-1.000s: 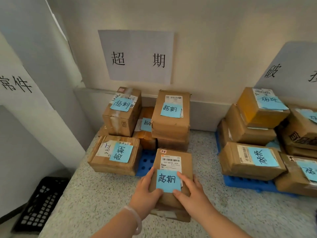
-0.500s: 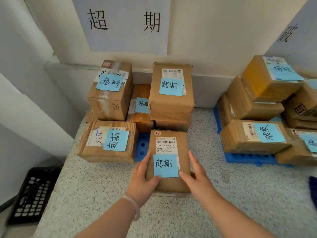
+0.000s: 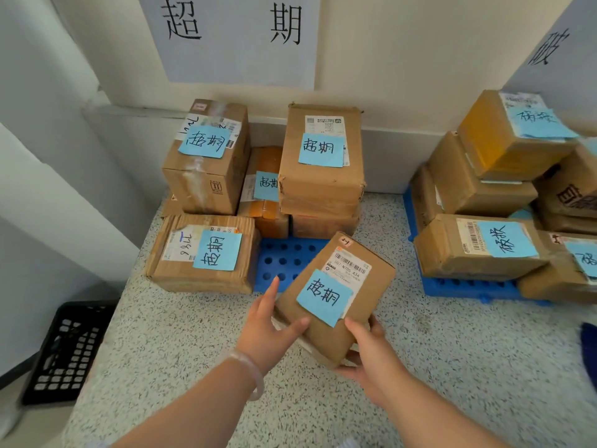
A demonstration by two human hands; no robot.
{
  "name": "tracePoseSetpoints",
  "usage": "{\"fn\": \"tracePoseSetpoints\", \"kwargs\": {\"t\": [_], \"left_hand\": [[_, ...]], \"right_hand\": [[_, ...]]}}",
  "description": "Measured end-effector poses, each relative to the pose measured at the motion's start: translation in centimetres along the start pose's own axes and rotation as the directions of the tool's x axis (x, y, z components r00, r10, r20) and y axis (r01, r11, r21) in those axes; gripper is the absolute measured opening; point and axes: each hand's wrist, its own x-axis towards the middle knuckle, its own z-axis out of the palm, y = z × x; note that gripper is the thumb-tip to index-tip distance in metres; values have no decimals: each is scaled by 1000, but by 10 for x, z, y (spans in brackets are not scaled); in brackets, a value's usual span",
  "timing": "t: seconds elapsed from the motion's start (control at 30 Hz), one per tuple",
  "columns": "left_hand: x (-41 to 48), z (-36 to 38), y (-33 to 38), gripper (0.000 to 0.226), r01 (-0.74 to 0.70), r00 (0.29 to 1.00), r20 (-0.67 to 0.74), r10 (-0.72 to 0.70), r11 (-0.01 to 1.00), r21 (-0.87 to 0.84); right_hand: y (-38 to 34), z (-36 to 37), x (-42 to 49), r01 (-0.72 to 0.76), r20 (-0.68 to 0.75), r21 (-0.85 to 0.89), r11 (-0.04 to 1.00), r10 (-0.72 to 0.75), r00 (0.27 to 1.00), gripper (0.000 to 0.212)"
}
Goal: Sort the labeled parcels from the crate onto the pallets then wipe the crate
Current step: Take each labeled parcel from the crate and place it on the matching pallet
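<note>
A brown cardboard parcel [image 3: 355, 286] with a blue note and a white shipping label is held tilted, its far end over the front of the left blue pallet [image 3: 284, 260]. My left hand [image 3: 268, 324] grips its near left edge, thumb on top and index finger straight along the side. My right hand [image 3: 371, 354] holds its near right corner from below, thumb on top. Several parcels with blue notes are stacked on that pallet under the wall sign [image 3: 232, 33]. A black crate [image 3: 68, 350] sits on the floor at the lower left.
A second blue pallet [image 3: 465, 286] at the right carries several parcels with differently worded blue notes. The speckled floor [image 3: 193, 334] lies between the stacks. A white wall corner juts in at the left. A dark blue object shows at the right edge.
The parcel has turned clockwise and tilted, its far end swung to the right in front of the pallet. Both hands kept hold of it. The camera has moved closer.
</note>
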Motion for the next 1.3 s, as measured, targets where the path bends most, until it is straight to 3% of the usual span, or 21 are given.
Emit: {"fn": "tracePoseSetpoints", "kwargs": {"t": [0.07,0.17,0.27,0.37,0.47,0.57,0.63,0.67,0.73,0.77,0.87,0.97,1.13,1.3], "left_hand": [[0,2,3,91,-3,999,-39,5,999,38],[7,0,10,85,19,995,-98,-11,996,82],[13,-3,18,74,16,990,-138,3,990,140],[11,-1,19,71,-19,982,-179,57,978,208],[3,6,14,91,-54,991,-85,99,902,428],[-1,9,9,105,-98,994,21,111,753,651],[2,7,9,101,-109,992,42,115,679,726],[3,6,11,96,-118,991,49,123,650,751],[7,2,14,87,-148,986,75,147,593,792],[8,1,15,83,-163,984,89,156,568,807],[9,-3,18,72,-175,976,86,199,492,853],[10,-5,21,70,-176,966,69,249,440,880],[0,-5,17,70,-289,944,199,263,369,883],[8,-10,14,71,-278,953,215,216,331,902]], "right_hand": [[1,8,0,-14,10,1,1000,14,1000,70],[-1,15,-2,2,27,-230,973,4,1000,80],[-6,13,-6,37,34,-326,945,-27,999,74],[-8,14,-10,54,20,-282,958,-50,999,65],[-6,17,-14,47,19,-248,968,-44,999,57],[-8,18,-19,137,-24,-388,911,-158,987,40],[-11,14,-21,292,-15,-567,770,-365,931,33],[-14,12,-22,383,37,-673,633,-488,872,33],[-19,7,-19,492,226,-832,256,-654,722,42],[-22,5,-15,490,322,-867,88,-652,687,51],[-28,2,-3,390,441,-897,-208,-462,770,74],[-24,3,4,343,449,-887,-310,-404,797,82],[-17,16,4,287,405,-907,-308,-451,796,84],[-15,25,10,303,431,-891,-339,-418,800,85]]}}
